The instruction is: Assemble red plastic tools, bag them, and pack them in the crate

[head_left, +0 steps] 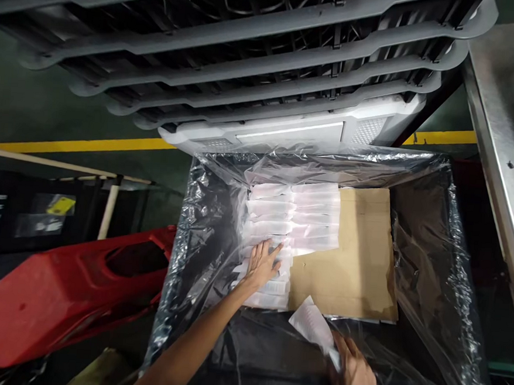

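A white packet [313, 326] in our right hand [354, 375], angled at the rows

Our right hand holds the white packet in a narrow pinch, with fingers and thumb closed on its lower end. From that grip, the packet's long axis runs diagonally up and to the left, and its free end sits just below the lower left corner of the cardboard sheet [349, 252]. Our left hand [263, 264] is open, its fingers spread and resting flat on the rows of white packets [290, 218].

Those rows lie along the left side of the cardboard sheet, their long axes running left to right. The upper rows reach farther across the sheet than the lower ones, so the right-hand ends form a step. Our left hand is the nearer to the rows; our right hand is below the sheet, over the slack folds of the clear plastic liner [427, 269].

The liner surrounds the cardboard sheet on all sides and drapes over the walls of the bin. Beyond the sheet's far edge are a white moulded panel [288, 130] and, above it, a stack of grey plastic trays [231, 56]. To the sheet's left, outside the liner, is a red plastic moulding [56, 296]; to its right stands a stainless steel tabletop [509, 116].
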Motion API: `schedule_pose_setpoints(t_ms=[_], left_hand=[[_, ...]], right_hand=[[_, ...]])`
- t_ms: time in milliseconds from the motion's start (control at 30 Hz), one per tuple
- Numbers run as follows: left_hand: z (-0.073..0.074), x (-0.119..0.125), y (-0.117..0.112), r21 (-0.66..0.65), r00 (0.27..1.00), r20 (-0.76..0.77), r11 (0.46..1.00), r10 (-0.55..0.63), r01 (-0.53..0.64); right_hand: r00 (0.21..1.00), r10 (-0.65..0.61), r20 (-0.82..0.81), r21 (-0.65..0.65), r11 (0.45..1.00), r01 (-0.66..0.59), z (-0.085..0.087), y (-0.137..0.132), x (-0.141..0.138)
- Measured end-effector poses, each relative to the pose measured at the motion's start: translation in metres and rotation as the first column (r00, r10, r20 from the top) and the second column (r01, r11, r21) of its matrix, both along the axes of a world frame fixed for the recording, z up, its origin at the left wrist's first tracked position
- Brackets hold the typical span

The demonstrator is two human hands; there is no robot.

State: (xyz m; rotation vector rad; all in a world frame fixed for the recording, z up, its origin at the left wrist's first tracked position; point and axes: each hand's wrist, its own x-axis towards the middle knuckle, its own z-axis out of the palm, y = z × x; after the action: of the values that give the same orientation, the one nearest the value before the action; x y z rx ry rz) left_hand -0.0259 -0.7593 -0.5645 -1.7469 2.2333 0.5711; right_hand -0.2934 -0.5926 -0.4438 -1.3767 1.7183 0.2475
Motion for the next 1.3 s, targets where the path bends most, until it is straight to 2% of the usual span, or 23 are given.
schedule_pose_setpoints(t_ms=[100, 233, 400, 500, 600, 700, 767, 833, 900, 1000, 1067, 1133, 1200, 1300], left_hand=[[-0.001, -0.001, -0.022, -0.012, 0.998, -0.022, 0.999, -0.050, 0.050], [-0.009, -0.006, -0.055, 0.022, 0.991, -0.064, 0.993, -0.114, 0.115], [-0.001, -0.007, -0.061, 0.057, 0.989, -0.079, 0.990, -0.126, 0.131], [0.003, -0.006, -0.078, 0.068, 0.997, -0.054, 0.996, -0.060, 0.064], [-0.002, -0.006, -0.113, 0.057, 0.998, 0.001, 0.997, 0.060, -0.060], [-0.012, -0.008, -0.138, 0.040, 0.990, 0.047, 0.990, 0.135, -0.137], [-0.015, -0.009, -0.143, 0.016, 0.986, 0.055, 0.987, 0.158, -0.159], [-0.015, -0.010, -0.138, -0.035, 0.985, 0.042, 0.986, 0.165, -0.164], [-0.012, -0.014, -0.128, -0.102, 0.988, 0.012, 0.983, 0.154, -0.152], [-0.007, -0.026, -0.100, -0.189, 0.993, -0.048, 0.975, 0.112, -0.119], [-0.003, -0.039, -0.071, -0.218, 0.994, -0.085, 0.973, 0.063, -0.080], [-0.001, -0.052, -0.038, -0.227, 0.994, -0.112, 0.974, 0.000, -0.026], [-0.002, -0.066, -0.004, -0.222, 0.991, -0.122, 0.975, -0.053, 0.025], [-0.013, -0.085, 0.029, -0.175, 0.972, -0.136, 0.970, -0.191, 0.166]], right_hand=[[0.998, 0.060, 0.020, 0.042, 0.997, -0.061, -0.003, 0.001, -0.001], [0.997, 0.069, 0.021, 0.013, 0.997, -0.070, -0.006, 0.004, -0.004], [0.997, 0.075, -0.021, -0.045, 0.996, -0.076, -0.010, 0.011, 0.000], [0.996, 0.063, -0.064, -0.098, 0.993, -0.069, -0.014, 0.015, 0.006], [0.995, 0.073, -0.075, -0.104, 0.991, -0.080, -0.015, 0.018, 0.008], [0.991, 0.119, -0.061, -0.057, 0.991, -0.122, -0.010, 0.012, 0.004], [0.986, 0.164, -0.031, 0.034, 0.986, -0.163, -0.004, -0.003, 0.000], [0.984, 0.176, -0.032, 0.117, 0.978, -0.171, -0.002, -0.029, -0.004], [0.986, 0.158, -0.054, 0.134, 0.980, -0.150, -0.008, -0.062, -0.006], [0.991, 0.134, -0.030, 0.073, 0.989, -0.132, -0.035, -0.112, -0.007], [0.992, 0.124, 0.020, 0.036, 0.992, -0.125, -0.058, -0.137, -0.004], [0.990, 0.116, 0.081, 0.005, 0.993, -0.117, -0.077, -0.152, -0.001], [0.991, 0.080, 0.104, -0.010, 0.997, -0.080, -0.089, -0.157, 0.000], [0.998, -0.053, 0.032, -0.019, 0.998, 0.053, -0.089, -0.150, -0.011]])
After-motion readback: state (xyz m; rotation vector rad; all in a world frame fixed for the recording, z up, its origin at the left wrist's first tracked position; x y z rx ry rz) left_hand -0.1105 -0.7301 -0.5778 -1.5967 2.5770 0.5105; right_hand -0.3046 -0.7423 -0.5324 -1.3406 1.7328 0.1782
